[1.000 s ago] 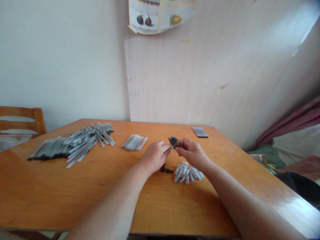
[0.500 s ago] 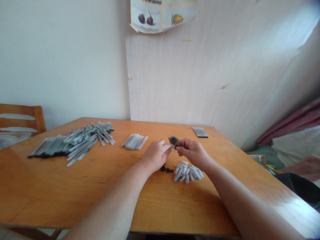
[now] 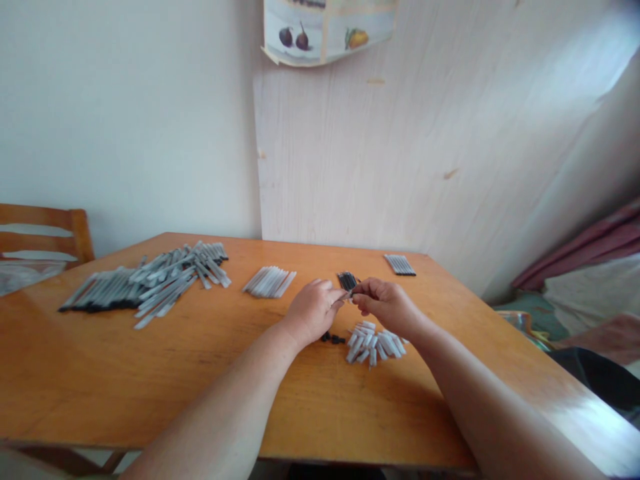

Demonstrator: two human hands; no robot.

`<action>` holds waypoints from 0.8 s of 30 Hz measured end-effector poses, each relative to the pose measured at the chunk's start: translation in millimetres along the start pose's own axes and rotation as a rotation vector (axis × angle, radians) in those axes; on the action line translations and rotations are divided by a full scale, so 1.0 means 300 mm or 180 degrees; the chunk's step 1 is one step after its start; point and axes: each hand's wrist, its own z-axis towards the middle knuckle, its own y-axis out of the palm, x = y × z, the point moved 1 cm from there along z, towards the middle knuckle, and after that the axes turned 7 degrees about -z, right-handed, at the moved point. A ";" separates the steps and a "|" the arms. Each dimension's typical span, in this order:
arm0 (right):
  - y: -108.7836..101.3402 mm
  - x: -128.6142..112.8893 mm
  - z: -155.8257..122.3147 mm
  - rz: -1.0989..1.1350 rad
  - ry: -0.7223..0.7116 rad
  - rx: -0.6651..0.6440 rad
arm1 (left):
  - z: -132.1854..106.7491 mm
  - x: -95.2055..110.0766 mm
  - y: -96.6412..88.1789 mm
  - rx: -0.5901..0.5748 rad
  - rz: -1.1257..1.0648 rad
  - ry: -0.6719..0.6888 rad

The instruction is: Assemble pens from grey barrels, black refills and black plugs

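Note:
My left hand (image 3: 314, 310) and my right hand (image 3: 381, 301) meet over the middle of the table, fingertips almost touching. A thin pen part (image 3: 349, 295), pale with a dark end, is pinched between them; most of it is hidden by the fingers. Just behind the fingers lies a bunch of thin black sticks (image 3: 347, 280), like pen refills. Below my right hand is a heap of short whitish pen caps (image 3: 374, 345). A few small black plugs (image 3: 334, 339) lie beside the heap, near my left wrist.
On the wooden table (image 3: 210, 387), a large pile of translucent pens with black ends (image 3: 165, 277) lies left. A row of clear tubes (image 3: 270, 282) sits mid-back, a neat row of pens (image 3: 400, 265) back right. Another person's limb (image 3: 607, 339) shows at right.
My hands stay pinched together, with the fingertips shifting only slightly. The view has tilted a little. At the right, the other person's limb has moved up.

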 end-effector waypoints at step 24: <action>-0.038 0.036 0.016 -0.0410 -0.0300 0.0912 | 0.015 -0.032 -0.009 0.0681 -0.1668 -0.0614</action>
